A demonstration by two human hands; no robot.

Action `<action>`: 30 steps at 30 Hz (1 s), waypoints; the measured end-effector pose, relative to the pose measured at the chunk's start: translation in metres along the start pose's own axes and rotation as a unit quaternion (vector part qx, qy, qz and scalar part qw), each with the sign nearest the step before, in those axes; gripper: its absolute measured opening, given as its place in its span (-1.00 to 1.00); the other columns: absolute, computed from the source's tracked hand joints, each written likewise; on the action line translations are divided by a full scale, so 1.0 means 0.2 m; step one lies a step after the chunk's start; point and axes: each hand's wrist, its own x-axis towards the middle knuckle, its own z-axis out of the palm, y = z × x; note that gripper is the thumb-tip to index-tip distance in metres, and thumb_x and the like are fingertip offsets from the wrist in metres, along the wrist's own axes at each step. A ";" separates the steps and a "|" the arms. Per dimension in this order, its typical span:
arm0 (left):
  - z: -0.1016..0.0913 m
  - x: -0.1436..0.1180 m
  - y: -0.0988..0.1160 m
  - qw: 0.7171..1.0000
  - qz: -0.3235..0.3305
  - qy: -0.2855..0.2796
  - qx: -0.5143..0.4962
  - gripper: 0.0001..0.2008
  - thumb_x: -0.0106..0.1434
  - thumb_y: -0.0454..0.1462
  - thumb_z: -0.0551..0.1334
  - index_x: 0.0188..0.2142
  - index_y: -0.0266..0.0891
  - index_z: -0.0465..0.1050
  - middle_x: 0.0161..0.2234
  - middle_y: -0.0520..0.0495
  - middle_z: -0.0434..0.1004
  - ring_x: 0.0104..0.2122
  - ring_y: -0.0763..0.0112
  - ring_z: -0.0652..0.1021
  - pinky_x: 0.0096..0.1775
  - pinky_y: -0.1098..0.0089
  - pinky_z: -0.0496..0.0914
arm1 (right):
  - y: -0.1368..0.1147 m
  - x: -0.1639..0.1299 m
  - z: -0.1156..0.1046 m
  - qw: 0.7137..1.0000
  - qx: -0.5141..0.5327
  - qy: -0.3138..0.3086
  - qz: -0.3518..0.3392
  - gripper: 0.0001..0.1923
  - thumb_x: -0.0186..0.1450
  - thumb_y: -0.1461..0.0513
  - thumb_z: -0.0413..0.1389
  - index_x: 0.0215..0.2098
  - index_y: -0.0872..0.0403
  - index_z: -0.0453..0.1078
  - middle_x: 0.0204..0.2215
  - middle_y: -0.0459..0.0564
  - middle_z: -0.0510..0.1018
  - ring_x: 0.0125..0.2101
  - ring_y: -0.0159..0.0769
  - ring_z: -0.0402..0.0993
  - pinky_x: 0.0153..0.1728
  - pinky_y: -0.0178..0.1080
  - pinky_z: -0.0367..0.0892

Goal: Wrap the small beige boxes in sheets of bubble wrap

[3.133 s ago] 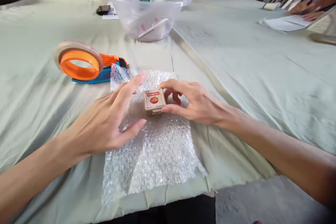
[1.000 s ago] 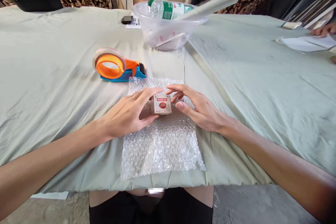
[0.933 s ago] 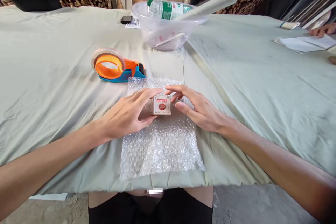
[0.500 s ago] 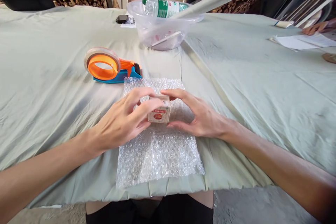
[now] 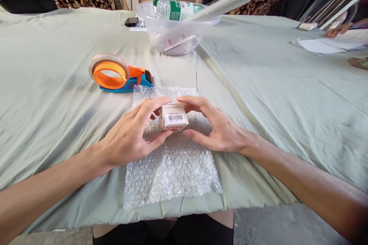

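A small cardboard box point(image 5: 173, 117) with a barcode on its upper face sits on a sheet of bubble wrap point(image 5: 172, 160) spread on the cloth-covered table point(image 5: 273, 84). My left hand point(image 5: 130, 138) grips the box's left side between thumb and fingers. From the right, my right hand point(image 5: 214, 126) holds it the same way, fingers over the far edge and thumb at the near edge. The wrap lies flat, reaching the table's near edge.
An orange and blue tape dispenser point(image 5: 115, 76) lies just beyond the wrap on the left. Farther back stands a clear plastic bowl point(image 5: 175, 32) with a water bottle point(image 5: 175, 7) in it. A phone point(image 5: 131, 21) lies behind. Another person's hand point(image 5: 339, 30) rests on papers point(image 5: 319, 45) far right.
Both hands have closed on the box and rolled it toward me: the red-label face that was on top is out of sight and the barcode face is up.
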 end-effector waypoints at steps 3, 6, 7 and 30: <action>-0.01 0.02 0.01 0.992 -0.070 0.012 -0.106 -0.56 0.47 -0.29 0.36 0.28 -0.09 0.37 0.15 -0.08 0.60 0.03 0.38 0.68 0.07 0.39 0.64 | 0.00 0.00 -0.02 0.998 0.051 0.011 0.018 -0.41 0.63 0.05 0.13 0.55 -0.12 0.13 0.35 0.10 0.45 0.20 -0.22 0.57 0.26 -0.06 0.51; -0.02 0.03 0.01 0.974 -0.136 0.030 -0.180 -0.64 0.48 -0.27 0.33 0.22 -0.08 0.40 0.14 -0.07 0.57 0.01 0.41 0.68 0.07 0.38 0.65 | 0.00 0.00 -0.04 0.997 0.066 0.022 0.038 -0.47 0.67 0.03 0.05 0.54 -0.13 0.17 0.35 0.10 0.45 0.18 -0.21 0.56 0.28 -0.02 0.45; -0.03 0.04 0.01 0.972 -0.143 0.038 -0.184 -0.65 0.47 -0.27 0.33 0.21 -0.08 0.39 0.14 -0.08 0.56 -0.01 0.41 0.68 0.06 0.37 0.66 | 0.00 0.00 -0.04 0.997 0.062 0.025 0.045 -0.49 0.67 0.02 0.04 0.53 -0.13 0.19 0.33 0.09 0.46 0.16 -0.20 0.57 0.27 0.00 0.45; -0.03 0.03 0.00 0.991 -0.087 -0.103 -0.010 -0.57 0.50 -0.24 0.35 0.29 -0.07 0.37 0.12 -0.08 0.60 0.09 0.25 0.67 0.05 0.27 0.61 | 0.02 0.01 -0.05 0.995 -0.011 0.004 0.101 -0.57 0.68 -0.06 -0.01 0.31 -0.01 0.41 0.10 0.09 0.66 0.06 -0.17 0.63 0.15 -0.02 0.50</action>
